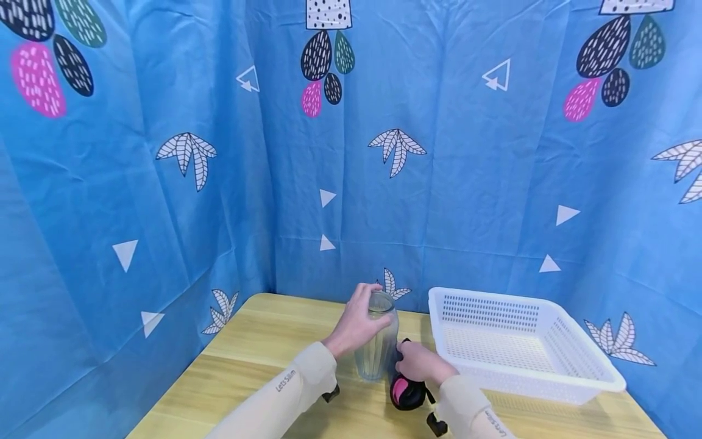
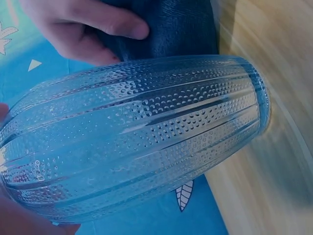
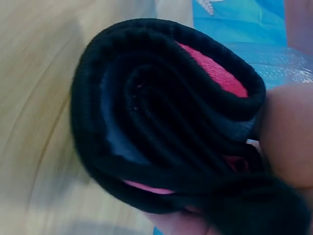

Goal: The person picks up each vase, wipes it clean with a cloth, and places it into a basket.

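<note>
A clear ribbed glass vase point(image 1: 373, 360) stands upright at the table, its base at or very near the surface. My left hand point(image 1: 358, 323) grips it near the rim, with fingers and thumb around the upper part. In the left wrist view, the dimpled, ribbed glass point(image 2: 146, 127) fills the middle. Close on the right of the vase is a rolled black-and-pink fabric item point(image 1: 408, 395), held by my right hand point(image 1: 419, 361). The right wrist view looks into the end of the roll point(image 3: 161, 117), showing layered black edging and pink lining; its exact kind is unclear.
A white perforated plastic basket point(image 1: 526, 381) stands on the right of the wooden table point(image 1: 263, 335). Blue patterned curtains point(image 1: 351, 183) hang behind the table and along both sides.
</note>
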Demonstrator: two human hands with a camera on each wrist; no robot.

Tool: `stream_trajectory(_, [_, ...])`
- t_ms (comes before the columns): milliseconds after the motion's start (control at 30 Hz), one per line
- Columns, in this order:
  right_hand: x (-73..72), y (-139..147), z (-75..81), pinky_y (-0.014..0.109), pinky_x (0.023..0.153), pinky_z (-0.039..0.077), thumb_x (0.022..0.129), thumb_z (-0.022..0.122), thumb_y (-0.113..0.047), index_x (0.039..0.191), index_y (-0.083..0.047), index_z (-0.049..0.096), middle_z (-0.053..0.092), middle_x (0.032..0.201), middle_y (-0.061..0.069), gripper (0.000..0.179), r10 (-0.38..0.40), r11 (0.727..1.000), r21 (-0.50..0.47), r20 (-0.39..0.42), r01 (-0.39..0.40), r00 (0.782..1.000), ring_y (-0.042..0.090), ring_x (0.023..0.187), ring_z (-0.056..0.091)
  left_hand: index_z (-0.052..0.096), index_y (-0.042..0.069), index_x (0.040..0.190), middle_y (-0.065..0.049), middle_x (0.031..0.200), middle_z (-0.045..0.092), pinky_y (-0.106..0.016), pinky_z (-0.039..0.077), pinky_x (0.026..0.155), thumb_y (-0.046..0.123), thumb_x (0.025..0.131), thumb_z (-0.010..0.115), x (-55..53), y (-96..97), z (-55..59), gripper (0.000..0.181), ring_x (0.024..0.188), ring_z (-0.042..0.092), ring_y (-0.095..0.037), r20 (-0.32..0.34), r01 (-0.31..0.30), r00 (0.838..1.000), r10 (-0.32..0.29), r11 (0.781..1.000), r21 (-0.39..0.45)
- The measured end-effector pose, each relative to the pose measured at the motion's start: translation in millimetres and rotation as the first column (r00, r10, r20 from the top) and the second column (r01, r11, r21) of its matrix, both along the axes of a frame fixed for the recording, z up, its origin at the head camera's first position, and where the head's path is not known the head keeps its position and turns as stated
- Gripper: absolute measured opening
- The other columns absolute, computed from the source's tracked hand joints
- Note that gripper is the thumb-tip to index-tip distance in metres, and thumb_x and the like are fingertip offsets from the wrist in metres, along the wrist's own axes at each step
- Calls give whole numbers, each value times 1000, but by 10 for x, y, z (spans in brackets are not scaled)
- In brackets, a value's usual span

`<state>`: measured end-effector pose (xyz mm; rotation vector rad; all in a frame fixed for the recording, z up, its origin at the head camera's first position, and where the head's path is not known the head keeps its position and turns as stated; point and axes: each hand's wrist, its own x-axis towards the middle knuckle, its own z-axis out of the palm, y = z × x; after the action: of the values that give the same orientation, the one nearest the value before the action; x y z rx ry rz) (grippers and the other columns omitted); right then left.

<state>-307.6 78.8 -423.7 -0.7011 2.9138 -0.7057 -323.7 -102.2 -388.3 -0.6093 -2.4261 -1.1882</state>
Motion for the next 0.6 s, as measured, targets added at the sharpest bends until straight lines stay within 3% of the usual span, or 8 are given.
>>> stream_trajectory(167, [51,37,47,57,102,46,88,61,-3,132,17,55,58,133,34,48,-48,989,-136,53,55,997,44,124,57,45,19,144,-3,146,38,-50,43,107,50,88,71,-2,-6,-15,69,135,40,-23,-14,-20,1000,19,999,-25])
stream_trajectory(267, [91,67,89,49,91,51,89,60,-3,134,14,54,59,134,32,49,-60,980,-187,62,71,996,33,111,63,44,21,145,-4,142,38,-49,44,105,56,88,69,0,2,-30,71,132,38,-23,-27,-44,999,42,997,-59])
stream_trajectory(400, [137,95,197,39,80,49,90,58,-4,138,12,53,58,136,30,50,-71,969,-234,40,78,997,22,89,60,44,22,145,-3,134,38,-45,45,103,58,89,67,-2,8,-33,71,126,37,-21,-51,-87,995,82,992,-92])
stream_trajectory(467, [152,100,253,36,73,48,91,57,-3,139,11,52,59,135,29,51,-81,960,-265,25,85,996,19,75,56,44,23,144,-3,130,39,-43,45,101,57,89,68,-7,10,-28,69,122,39,-20,-62,-102,993,96,990,-96])
stream_trajectory(600, [160,93,339,31,55,43,91,54,-1,142,8,51,68,100,21,52,-95,940,-329,6,92,995,15,52,43,47,21,143,-4,125,43,-44,43,99,49,87,73,4,19,-2,68,116,44,-22,-79,-124,990,117,988,-92])
